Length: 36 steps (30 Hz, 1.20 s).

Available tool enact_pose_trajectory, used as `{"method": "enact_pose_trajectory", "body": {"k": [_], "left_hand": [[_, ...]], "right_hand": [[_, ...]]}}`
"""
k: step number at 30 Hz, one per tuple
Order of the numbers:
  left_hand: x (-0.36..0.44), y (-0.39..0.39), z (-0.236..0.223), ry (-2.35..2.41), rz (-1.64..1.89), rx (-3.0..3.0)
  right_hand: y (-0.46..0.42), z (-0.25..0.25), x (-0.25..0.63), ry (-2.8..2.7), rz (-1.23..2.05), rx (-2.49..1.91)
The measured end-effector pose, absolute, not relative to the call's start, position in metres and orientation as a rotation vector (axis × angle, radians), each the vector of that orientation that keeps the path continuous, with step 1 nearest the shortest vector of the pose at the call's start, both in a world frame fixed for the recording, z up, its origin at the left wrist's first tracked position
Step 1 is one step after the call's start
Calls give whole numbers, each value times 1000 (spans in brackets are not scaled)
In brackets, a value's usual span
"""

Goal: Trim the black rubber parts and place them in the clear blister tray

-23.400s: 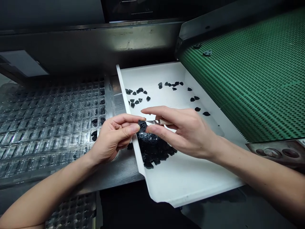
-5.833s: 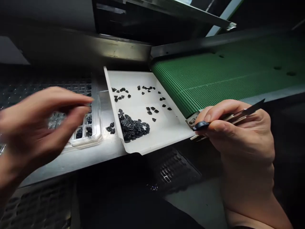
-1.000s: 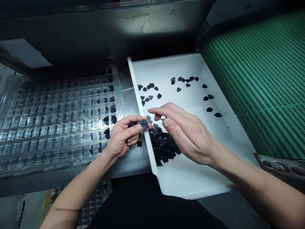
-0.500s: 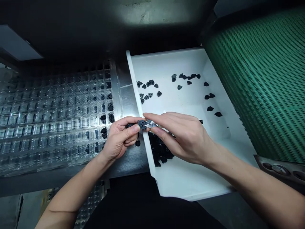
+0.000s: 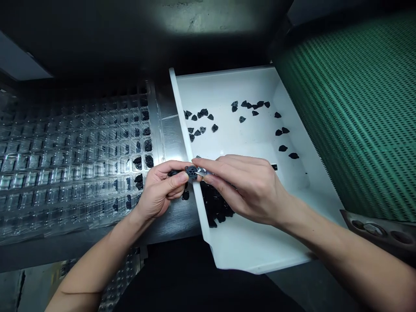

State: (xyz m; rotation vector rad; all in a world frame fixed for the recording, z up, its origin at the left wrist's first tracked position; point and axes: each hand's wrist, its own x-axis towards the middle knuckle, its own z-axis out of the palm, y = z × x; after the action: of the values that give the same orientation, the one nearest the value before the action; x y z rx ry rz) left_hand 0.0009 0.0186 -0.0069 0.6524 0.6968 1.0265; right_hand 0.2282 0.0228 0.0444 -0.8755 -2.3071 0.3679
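Since the frame a second ago, my right hand (image 5: 242,184) has come in to the left, and the metal blade (image 5: 200,172) it grips, then clear of the dark part (image 5: 192,173), now meets that part's right edge. I take this to mean that work on this piece has begun; whether anything has been cut, I cannot tell.

The part is near the middle of the frame, above the left rim of the white tray (image 5: 260,253). My left hand (image 5: 162,186) pinches it between thumb and forefinger, with at least one more dark piece (image 5: 173,173) tucked behind among the curled fingers. My right thumb and fingers are closed around the blade, hiding most of its handle.

Below my right hand lies a dark pile (image 5: 216,210); scattered pieces (image 5: 215,128) lie farther up the tray. At left, the clear compartment tray (image 5: 94,164) holds dark pieces mainly along its right-hand columns.
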Motion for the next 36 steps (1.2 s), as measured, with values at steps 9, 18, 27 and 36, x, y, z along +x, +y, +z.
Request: {"method": "enact_pose_trajectory", "body": {"k": [9,18,27,36], "left_hand": [[0,17,-6,691,1014,665],[0,18,-8,681,1017,642],[-3,15,-6,717,951,721],[-7,11,-3,766,889,904]], "right_hand": [[23,47,230,-2300,434,-947],[23,49,229,-2279,479,-942],[23,43,222,-2179,632,-919],[23,47,225,-2034,626,-1027]]}}
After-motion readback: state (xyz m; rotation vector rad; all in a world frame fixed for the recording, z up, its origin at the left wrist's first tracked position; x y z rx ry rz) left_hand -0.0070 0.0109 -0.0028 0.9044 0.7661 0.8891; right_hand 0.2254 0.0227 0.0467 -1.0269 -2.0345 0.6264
